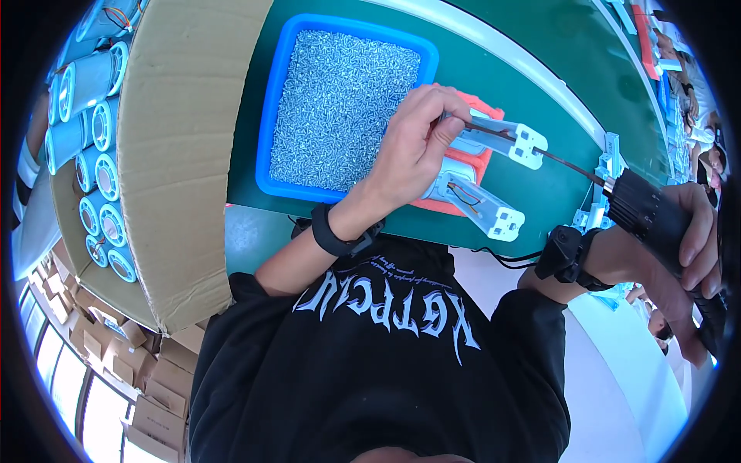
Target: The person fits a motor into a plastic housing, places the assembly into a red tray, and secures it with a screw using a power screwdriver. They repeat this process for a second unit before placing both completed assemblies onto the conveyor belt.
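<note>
My right hand [698,239] is wrapped round a black electric screwdriver [648,212] at the right. Its long thin bit runs leftward past the white end plate of a pale blue housing [528,147] toward my left hand [417,143]. The left fingers are pinched together at the bit's far end; what lies between them is hidden. A second pale blue housing [482,204] with a white end plate and thin wires inside lies just nearer to me. Both housings rest in an orange-red holder [482,166] on the green table.
A blue tray [266,147] full of small silvery screws or pins stands left of the holder. Further left, a cardboard box [193,154] holds several pale blue cylindrical parts [100,174]. A white rail [540,65] crosses the green table [532,31]. Other people appear at the far right.
</note>
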